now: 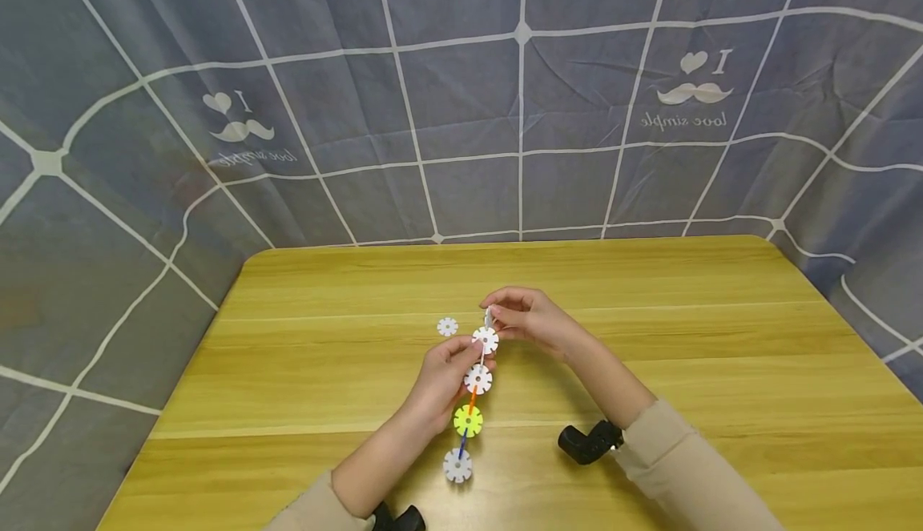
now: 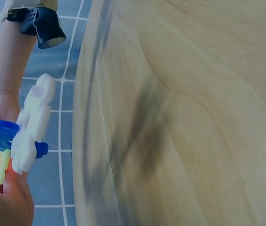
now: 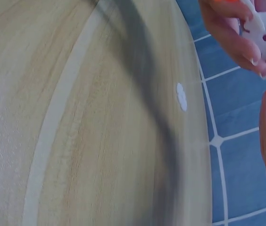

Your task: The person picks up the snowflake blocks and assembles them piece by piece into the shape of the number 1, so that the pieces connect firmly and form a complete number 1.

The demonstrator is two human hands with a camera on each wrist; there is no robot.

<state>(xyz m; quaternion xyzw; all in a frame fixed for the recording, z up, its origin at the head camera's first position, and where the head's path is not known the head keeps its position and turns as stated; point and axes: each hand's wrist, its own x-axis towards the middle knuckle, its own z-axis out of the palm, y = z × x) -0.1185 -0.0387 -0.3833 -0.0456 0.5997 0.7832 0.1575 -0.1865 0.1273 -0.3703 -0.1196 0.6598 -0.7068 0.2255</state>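
A chain of notched plastic discs slants across the middle of the head view. White discs stand at its far end, followed by an orange disc seen edge-on, a yellow-green disc, a blue one edge-on and a white disc at the near end. My left hand pinches the chain among the white discs, thumb on top. With its thumb and fingers, my right hand pinches an edge-on white disc at the far end. It touches or nearly touches the chain; the joint is unclear.
One loose white disc lies on the wooden table, beyond my left hand. Black wrist cameras sit at both sleeves. A grey-blue checked curtain hangs behind the table and at its sides.
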